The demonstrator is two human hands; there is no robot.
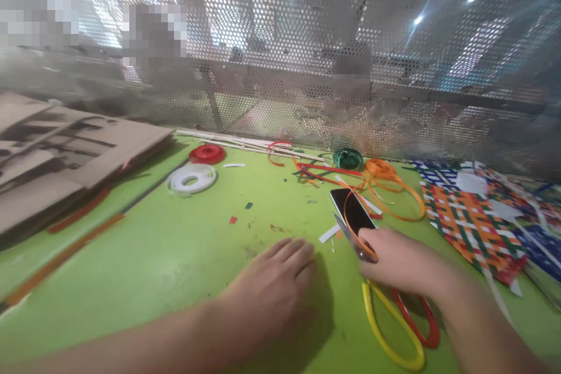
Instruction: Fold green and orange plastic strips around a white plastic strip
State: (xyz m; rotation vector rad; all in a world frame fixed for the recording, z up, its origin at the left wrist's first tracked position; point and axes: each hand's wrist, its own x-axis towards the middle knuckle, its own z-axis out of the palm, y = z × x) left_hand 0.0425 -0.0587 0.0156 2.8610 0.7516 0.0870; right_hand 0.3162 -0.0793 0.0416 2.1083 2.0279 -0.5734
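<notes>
My left hand (278,280) lies palm down on the green table (166,269), its fingers curled a little and close together; whether anything is beneath them is hidden. To the right, my right hand (385,257) is closed around a pair of scissors (349,238), whose blades point up and to the left. An orange strip (348,204) loops past the blades. Just beyond that hand lies a dark-screened phone (350,207). Below the hand are a yellow loop (372,321) and a red loop (427,327). A short white strip (329,233) rests left of the scissors.
Rolls of white (205,178), red (207,153), green (347,158) and orange strip (380,168) stand along the back. Woven colored pieces (468,216) lie at right, cardboard (87,152) at left. A perforated metal screen (280,70) rises behind the table.
</notes>
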